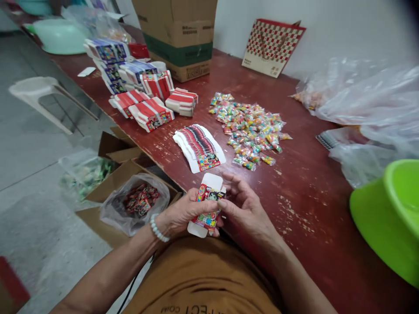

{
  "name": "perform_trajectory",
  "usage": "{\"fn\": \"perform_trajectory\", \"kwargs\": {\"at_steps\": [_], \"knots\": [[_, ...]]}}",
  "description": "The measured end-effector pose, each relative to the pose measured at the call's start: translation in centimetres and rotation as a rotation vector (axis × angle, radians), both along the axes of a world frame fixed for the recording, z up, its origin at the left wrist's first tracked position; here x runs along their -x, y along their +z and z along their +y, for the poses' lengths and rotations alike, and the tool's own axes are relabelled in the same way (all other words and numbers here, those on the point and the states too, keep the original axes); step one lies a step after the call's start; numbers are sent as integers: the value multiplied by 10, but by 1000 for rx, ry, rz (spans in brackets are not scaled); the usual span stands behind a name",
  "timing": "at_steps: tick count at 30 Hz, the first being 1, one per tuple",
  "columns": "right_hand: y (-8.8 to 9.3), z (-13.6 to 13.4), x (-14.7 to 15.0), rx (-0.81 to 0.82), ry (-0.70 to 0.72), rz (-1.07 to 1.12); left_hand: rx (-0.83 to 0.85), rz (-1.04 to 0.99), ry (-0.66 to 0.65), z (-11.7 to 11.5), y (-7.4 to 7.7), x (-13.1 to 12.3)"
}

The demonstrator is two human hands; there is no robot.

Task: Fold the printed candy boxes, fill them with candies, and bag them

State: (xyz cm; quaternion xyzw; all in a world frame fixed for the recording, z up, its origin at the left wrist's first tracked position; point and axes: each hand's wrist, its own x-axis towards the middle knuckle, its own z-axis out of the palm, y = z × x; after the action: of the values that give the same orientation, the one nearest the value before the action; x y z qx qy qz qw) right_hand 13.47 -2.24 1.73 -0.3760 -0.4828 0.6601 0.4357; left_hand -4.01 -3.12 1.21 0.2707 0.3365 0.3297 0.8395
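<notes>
Close to my body, at the table's near edge, a small red printed box (pixel 203 223) with white end flaps sticking out is held between both hands. My left hand (pixel 188 209) wraps its left side, thumb across the printed face. My right hand (pixel 242 203) touches the box's right edge with its thumb, fingers curved behind. Just beyond lies a fanned stack of flat red cartons (pixel 199 148). Farther right is a spread pile of small wrapped colourful candies (pixel 252 126).
Bundled red cartons (pixel 152 114) and purple cartons (pixel 109 51) stand at the back left, beside a large cardboard box (pixel 178 39). A green basin (pixel 386 213) and plastic bags (pixel 363 100) are on the right. An open box with a lined bag (pixel 134 203) sits below left.
</notes>
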Motion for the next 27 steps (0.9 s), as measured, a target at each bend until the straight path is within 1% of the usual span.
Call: {"fn": "perform_trajectory", "kwargs": {"at_steps": [3,4,5,7,8,10,12,13,16,18,20,23,25,27], "knots": [[1,-1,4,125,19,54,9,35,16,2,-2,-5],[0,0,5,157,5,62,-3,47,17,3,-3,-7],[-1,1,6,168,-27,58,-27,66,19,4,-4,-10],[-4,6,5,121,-131,8,-122,137,38,7,-6,-15],[-6,9,3,82,-185,-28,-190,192,68,8,-7,-17],[-8,14,-2,22,-271,-71,-330,316,186,8,-8,-21],[-8,17,-5,4,-312,-78,-442,413,329,7,-9,-23],[-9,17,-6,7,-325,-68,-480,443,378,6,-9,-24],[-11,14,-5,6,-371,-26,-522,474,436,3,-7,-27],[-15,10,-3,-3,-380,-8,-487,449,464,3,-5,-29],[-19,6,-2,-6,-346,-1,-423,394,457,4,-4,-28],[-22,5,-7,-29,-307,-17,-366,333,369,7,-3,-22],[-19,7,-12,-24,-272,-41,-398,355,291,8,-5,-18],[-14,13,-17,28,-231,-56,-465,419,237,10,-6,-15]]}}
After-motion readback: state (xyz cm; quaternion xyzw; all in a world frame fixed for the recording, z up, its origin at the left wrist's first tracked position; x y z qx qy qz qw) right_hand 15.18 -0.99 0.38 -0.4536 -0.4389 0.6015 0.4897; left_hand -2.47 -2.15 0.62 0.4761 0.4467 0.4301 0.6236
